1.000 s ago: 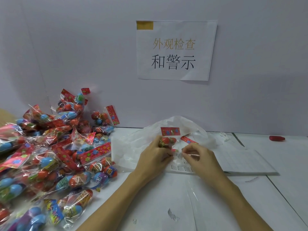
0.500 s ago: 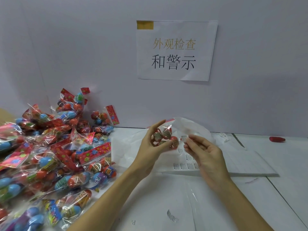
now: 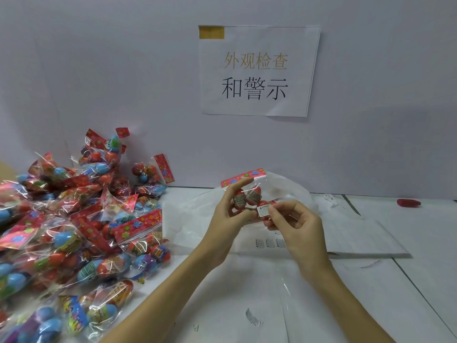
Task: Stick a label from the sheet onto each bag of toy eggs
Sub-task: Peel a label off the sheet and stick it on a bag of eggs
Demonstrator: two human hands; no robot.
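Note:
My left hand (image 3: pixel 228 214) grips a clear bag of red toy eggs (image 3: pixel 248 194) with a red flowered header, held up above the table. My right hand (image 3: pixel 290 224) pinches a small white warning label (image 3: pixel 263 210) and holds it against the lower right of the bag. The label sheet (image 3: pixel 346 241) lies flat on the table under and right of my hands, with a few printed labels showing near its left edge.
A large pile of bagged toy eggs (image 3: pixel 74 231) fills the table's left side up to the wall. A crumpled white plastic bag (image 3: pixel 291 186) lies behind my hands. A small red object (image 3: pixel 408 203) sits far right. A paper sign (image 3: pixel 257 70) hangs on the wall.
My left hand has lifted the bag off the table and turned it upright. My right hand has peeled a label from the sheet and brought it up to the bag.

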